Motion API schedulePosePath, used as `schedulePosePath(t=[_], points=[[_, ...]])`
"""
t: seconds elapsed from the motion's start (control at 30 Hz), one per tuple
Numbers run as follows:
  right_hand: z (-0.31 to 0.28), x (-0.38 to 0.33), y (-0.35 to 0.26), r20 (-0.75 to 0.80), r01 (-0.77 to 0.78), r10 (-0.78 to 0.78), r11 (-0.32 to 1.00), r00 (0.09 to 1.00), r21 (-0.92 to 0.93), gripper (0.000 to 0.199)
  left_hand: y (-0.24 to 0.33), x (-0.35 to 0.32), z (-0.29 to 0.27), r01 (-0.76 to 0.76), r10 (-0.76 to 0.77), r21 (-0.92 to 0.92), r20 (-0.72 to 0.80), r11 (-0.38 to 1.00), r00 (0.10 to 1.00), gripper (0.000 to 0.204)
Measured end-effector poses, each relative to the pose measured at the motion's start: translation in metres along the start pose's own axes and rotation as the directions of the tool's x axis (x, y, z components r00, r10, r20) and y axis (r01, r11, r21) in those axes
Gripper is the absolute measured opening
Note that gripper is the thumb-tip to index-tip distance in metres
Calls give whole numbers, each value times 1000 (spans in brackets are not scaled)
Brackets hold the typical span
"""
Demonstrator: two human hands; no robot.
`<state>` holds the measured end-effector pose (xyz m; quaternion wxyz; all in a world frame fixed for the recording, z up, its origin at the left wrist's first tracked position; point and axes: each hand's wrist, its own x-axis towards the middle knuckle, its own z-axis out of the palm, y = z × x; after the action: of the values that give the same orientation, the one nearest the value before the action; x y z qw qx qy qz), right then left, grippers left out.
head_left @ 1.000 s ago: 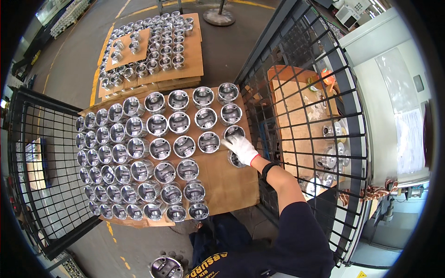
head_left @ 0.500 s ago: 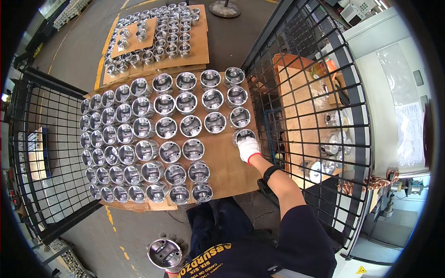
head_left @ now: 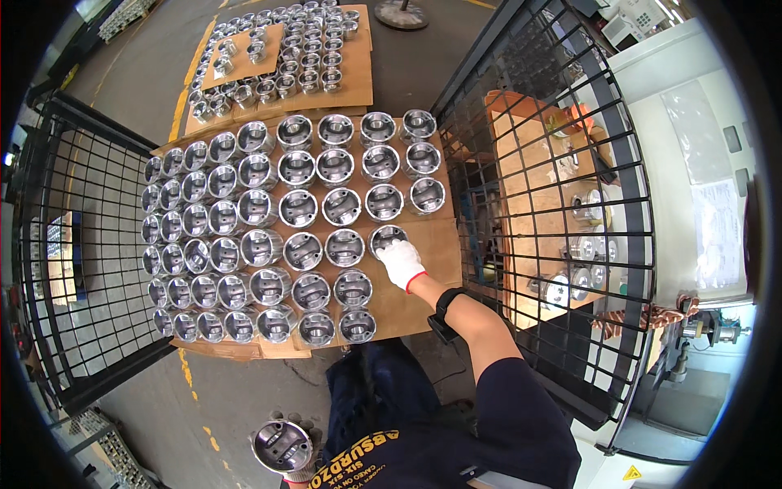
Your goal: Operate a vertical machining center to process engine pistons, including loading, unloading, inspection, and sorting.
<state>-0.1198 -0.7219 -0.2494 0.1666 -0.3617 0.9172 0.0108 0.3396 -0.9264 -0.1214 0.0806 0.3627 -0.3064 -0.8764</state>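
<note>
My right hand (head_left: pixel 401 262), in a white glove, rests on a shiny metal piston (head_left: pixel 386 239) at the right end of a row on a brown cardboard sheet (head_left: pixel 440 253). Several rows of like pistons (head_left: pixel 298 208) cover the sheet, open side up. My left hand (head_left: pixel 297 471), also gloved, sits low by my body and holds another metal piston (head_left: pixel 281 446) from below. Only the fingertips of that hand show. A black watch (head_left: pixel 441 308) is on my right wrist.
Black wire cage walls stand at the left (head_left: pixel 73 244) and right (head_left: pixel 538 163) of the sheet. A second pallet of pistons (head_left: pixel 285 57) lies farther off on the floor. Beyond the right wall a wooden board (head_left: pixel 554 204) carries a few more pistons.
My right hand has moved slightly nearer along the sheet's right side onto a piston one row closer. My left hand has brought a piston into fuller view at the bottom.
</note>
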Motion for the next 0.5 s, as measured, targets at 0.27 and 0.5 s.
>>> schedulePosePath(t=[0.27,0.5], points=[[-31,-18,-32,-152,-150,165,983,975,105,39,-1,-26,-9,-54,55,43,-36,998,998,44],[-160,-177,-133,-262,322,-209,347,942,881,26,45,47,126,348,-379,-278,-61,895,924,66]])
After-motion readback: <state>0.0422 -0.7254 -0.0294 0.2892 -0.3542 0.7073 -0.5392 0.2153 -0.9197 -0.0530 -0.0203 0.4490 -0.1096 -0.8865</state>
